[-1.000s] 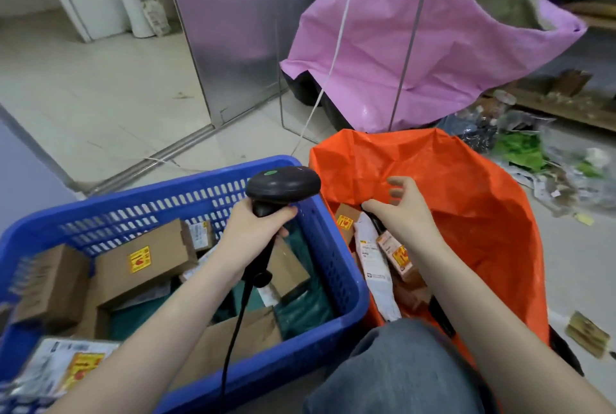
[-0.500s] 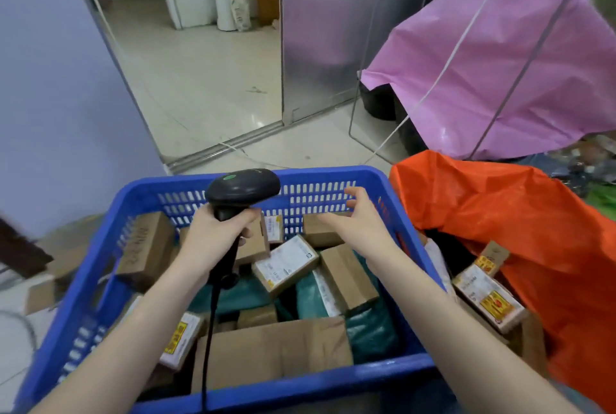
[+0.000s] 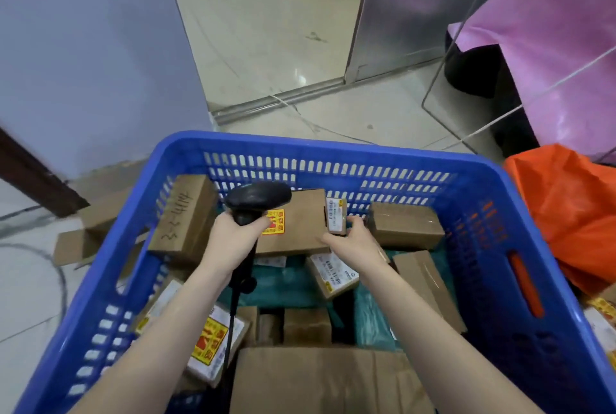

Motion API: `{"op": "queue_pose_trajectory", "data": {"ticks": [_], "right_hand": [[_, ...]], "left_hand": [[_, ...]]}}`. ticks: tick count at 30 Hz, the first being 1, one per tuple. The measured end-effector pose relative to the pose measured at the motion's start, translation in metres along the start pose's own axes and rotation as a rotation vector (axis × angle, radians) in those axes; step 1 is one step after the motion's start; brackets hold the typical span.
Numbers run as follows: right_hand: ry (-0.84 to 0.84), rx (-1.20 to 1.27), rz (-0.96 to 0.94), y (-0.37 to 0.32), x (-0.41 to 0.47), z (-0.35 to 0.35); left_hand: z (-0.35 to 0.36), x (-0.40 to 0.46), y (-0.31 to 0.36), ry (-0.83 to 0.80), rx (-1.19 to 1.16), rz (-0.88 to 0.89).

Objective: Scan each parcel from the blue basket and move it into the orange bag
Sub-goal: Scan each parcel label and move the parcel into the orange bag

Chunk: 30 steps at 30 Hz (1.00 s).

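Observation:
The blue basket [image 3: 333, 150] fills the lower view and holds several cardboard parcels and teal mailers. My left hand [image 3: 233, 240] grips the black barcode scanner [image 3: 258, 198] by its handle, above the basket's middle. My right hand [image 3: 353, 240] reaches to the far side of the basket and takes hold of a small parcel with a white label [image 3: 336, 215], fingers curled round its lower edge. That parcel stands between a brown box with a yellow sticker [image 3: 300, 223] and another brown box [image 3: 405, 225]. The orange bag [image 3: 573, 203] lies to the right of the basket.
A pink bag [image 3: 550, 47] hangs on a wire frame at the back right. Flattened cardboard [image 3: 93, 230] lies on the floor left of the basket. A doorway with a metal track [image 3: 283, 100] opens beyond. The scanner's cable [image 3: 230, 330] hangs down into the basket.
My right hand left the orange bag, crossed over the basket's rim and reached the small labelled parcel at the far side. The view swung left onto the basket. The scanner stayed in my left hand.

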State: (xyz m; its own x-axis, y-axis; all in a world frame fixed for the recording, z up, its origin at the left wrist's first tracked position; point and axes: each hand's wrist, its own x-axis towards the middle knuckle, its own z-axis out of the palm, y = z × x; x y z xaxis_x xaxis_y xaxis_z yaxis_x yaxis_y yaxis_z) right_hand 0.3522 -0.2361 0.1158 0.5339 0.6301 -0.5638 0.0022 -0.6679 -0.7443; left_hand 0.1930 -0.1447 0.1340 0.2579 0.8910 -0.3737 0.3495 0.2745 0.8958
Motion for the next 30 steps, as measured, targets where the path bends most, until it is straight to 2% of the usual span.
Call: {"op": "queue_pose_trajectory", "data": {"ticks": [6,16,19,25,30], "right_hand": [[0.001,-0.009,0.041,0.011,0.032,0.022],[-0.034,0.05,0.005,0.007,0.036,0.024],[-0.03,0.042,-0.09,-0.002,0.018,0.017],[0.068,-0.163,-0.385,-0.028,-0.038,-0.017],[0.183,-0.307,-0.621,-0.051,-0.106,-0.051]], "left_hand": [[0.012,0.018,-0.014,-0.043,-0.032,-0.073],[0.019,0.018,-0.014,-0.068,-0.037,-0.07],[0.017,0.008,-0.001,-0.06,-0.073,-0.034],[0.005,-0.031,0.051,-0.043,-0.113,0.129],[-0.007,-0.084,0.098,-0.107,-0.164,0.208]]}}
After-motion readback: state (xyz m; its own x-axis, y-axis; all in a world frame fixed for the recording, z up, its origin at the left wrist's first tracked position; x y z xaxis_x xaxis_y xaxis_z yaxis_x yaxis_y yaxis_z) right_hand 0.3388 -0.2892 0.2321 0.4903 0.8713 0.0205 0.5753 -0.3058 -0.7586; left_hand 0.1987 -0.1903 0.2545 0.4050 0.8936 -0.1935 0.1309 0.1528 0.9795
